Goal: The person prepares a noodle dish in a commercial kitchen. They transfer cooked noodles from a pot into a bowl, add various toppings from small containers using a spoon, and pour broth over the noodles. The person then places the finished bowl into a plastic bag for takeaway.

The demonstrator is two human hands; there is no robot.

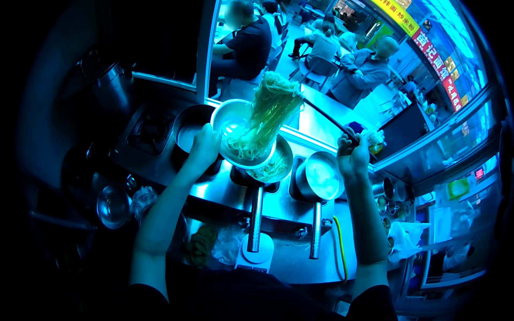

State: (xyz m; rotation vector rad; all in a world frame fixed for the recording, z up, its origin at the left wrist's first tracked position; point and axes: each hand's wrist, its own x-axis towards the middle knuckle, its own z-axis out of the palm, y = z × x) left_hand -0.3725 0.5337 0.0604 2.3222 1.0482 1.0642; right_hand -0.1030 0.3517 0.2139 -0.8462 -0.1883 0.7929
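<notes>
My left hand grips the near-left rim of a pale bowl, which is tilted above the stove. In my right hand is a long, dark, thin utensil; whether it is chopsticks or tongs is unclear. A thick bundle of noodles hangs from its far end, with the lower strands lying in the bowl. Partly hidden beneath the bowl, a saucepan holds more food, apparently noodles. To its right stands a saucepan of whitish liquid. Another pan sits behind my left hand.
Several people sit beyond the counter at the far side. An unused-looking gas burner lies left. Pan handles project toward me above a kitchen scale. A yellow hose and plastic bag are at right.
</notes>
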